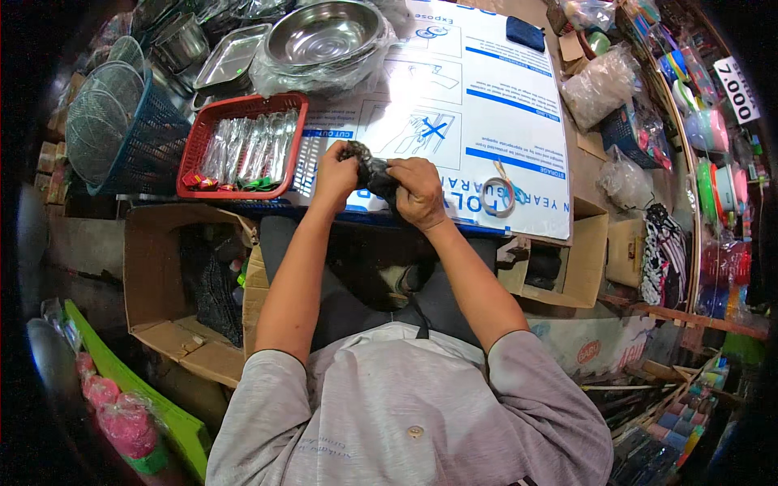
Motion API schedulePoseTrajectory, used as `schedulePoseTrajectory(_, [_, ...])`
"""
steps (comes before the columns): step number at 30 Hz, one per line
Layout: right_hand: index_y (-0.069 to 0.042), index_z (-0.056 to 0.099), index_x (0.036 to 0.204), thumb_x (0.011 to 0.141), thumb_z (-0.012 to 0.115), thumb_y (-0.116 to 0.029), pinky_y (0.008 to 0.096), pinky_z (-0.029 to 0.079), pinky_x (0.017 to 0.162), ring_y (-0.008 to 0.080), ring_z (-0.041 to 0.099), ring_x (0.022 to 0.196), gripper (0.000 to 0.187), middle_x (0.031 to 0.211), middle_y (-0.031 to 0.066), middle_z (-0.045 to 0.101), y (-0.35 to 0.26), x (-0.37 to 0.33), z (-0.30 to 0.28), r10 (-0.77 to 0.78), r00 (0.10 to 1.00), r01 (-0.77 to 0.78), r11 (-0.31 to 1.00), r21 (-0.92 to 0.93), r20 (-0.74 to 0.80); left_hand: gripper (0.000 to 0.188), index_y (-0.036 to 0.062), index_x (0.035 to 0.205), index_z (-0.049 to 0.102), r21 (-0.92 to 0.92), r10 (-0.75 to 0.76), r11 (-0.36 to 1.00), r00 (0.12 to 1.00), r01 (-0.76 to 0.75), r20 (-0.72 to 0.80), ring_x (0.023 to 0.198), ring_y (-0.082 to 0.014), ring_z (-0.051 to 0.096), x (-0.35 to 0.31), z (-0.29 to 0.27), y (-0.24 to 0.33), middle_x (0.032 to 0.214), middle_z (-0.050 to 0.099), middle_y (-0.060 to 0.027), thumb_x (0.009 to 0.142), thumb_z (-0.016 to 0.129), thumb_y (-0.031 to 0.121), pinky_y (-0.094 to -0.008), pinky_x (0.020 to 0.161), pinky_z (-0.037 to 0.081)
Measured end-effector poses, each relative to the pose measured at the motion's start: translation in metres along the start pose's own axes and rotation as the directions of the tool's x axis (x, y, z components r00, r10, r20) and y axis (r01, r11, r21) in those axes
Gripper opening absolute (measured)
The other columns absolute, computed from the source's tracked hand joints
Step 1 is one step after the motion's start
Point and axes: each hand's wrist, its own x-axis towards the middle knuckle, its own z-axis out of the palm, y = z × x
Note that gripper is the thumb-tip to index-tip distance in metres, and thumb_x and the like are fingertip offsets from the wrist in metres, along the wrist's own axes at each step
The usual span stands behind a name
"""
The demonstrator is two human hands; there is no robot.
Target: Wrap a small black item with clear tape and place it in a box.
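At the near edge of the printed white tabletop (502,89), a dark, crumpled bundle (374,173) stretches between my two hands. Whether it is thin plastic or cloth, I cannot tell. My left hand (332,174) is closed on its left end, where the surface looks shiny and wrinkled. With fingers pinched together, my right hand (419,194) grips the other side, and part of the bundle hangs below those fingers. To the right lie a roll of tape (489,202) and blue-handled scissors (512,193), neither touched.
Left of my hands stands a red basket (300,121) of plastic-wrapped cutlery. Behind it are steel basins (324,36), and a blue basket (146,146) holds wire strainers. Cardboard boxes (186,348) flank my legs. A small dark pouch (525,34) lies at the table's far right.
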Motion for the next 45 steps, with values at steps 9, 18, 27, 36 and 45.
schedulePoseTrajectory(9, [-0.008, 0.062, 0.102, 0.065, 0.063, -0.009, 0.0415, 0.037, 0.095, 0.0325, 0.049, 0.109, 0.037, 0.111, 0.0110, 0.061, -0.053, -0.017, 0.006, 0.267, 0.959, -0.244, 0.947, -0.210, 0.091, 0.022, 0.0006, 0.104, 0.049, -0.234, -0.176, 0.960, 0.982, 0.155, -0.072, 0.076, -0.0176, 0.058, -0.044, 0.002, 0.029, 0.088, 0.057, -0.0097, 0.083, 0.045, 0.000, -0.0313, 0.063, 0.052])
schedulePoseTrajectory(18, [-0.006, 0.059, 0.091, 0.067, 0.058, 0.005, 0.0378, 0.039, 0.096, 0.0301, 0.053, 0.108, 0.027, 0.107, 0.0083, 0.065, -0.015, -0.029, 0.000, 0.357, 0.933, -0.358, 0.914, 0.191, 0.041, 0.081, 0.0114, 0.134, 0.042, 0.455, 0.333, 0.709, 0.825, -0.538, 0.456, 0.116, -0.0236, 0.048, -0.070, -0.031, 0.021, 0.129, 0.049, -0.0119, 0.061, 0.076, 0.000, -0.0347, 0.095, 0.043])
schedulePoseTrajectory(27, [-0.003, 0.065, 0.101, 0.074, 0.072, -0.016, 0.0385, 0.037, 0.096, 0.0307, 0.050, 0.111, 0.031, 0.116, 0.0123, 0.060, -0.028, -0.032, -0.012, 0.272, 0.945, -0.292, 0.952, 0.094, 0.183, 0.025, -0.0025, 0.095, 0.062, 0.229, 0.439, 0.836, 0.858, -0.499, 0.268, 0.084, -0.0115, 0.059, -0.056, -0.016, -0.026, 0.096, 0.062, -0.0081, 0.074, 0.073, 0.004, -0.0241, 0.070, 0.048])
schedulePoseTrajectory(36, [0.000, 0.062, 0.102, 0.082, 0.067, -0.020, 0.0389, 0.042, 0.087, 0.0315, 0.053, 0.094, 0.029, 0.104, 0.0171, 0.060, -0.018, -0.044, -0.001, 0.378, 0.922, -0.385, 0.915, 0.122, 0.076, 0.025, -0.0008, 0.100, 0.064, 0.150, 0.185, 0.972, 0.982, -0.179, -0.025, 0.079, -0.0090, 0.059, -0.081, 0.010, 0.001, 0.085, 0.065, -0.0035, 0.083, 0.072, 0.015, -0.0219, 0.071, 0.046])
schedulePoseTrajectory(45, [0.001, 0.056, 0.111, 0.085, 0.065, -0.020, 0.0309, 0.045, 0.082, 0.0198, 0.055, 0.092, 0.034, 0.104, 0.0112, 0.059, -0.034, -0.045, 0.002, 0.623, 0.751, -0.632, 0.584, 0.510, 0.219, 0.033, 0.0011, 0.110, 0.061, 0.327, 0.514, 0.805, 0.857, -0.494, 0.031, 0.092, -0.0253, 0.060, -0.086, 0.015, -0.033, 0.098, 0.064, -0.0118, 0.080, 0.070, 0.012, -0.0337, 0.082, 0.046])
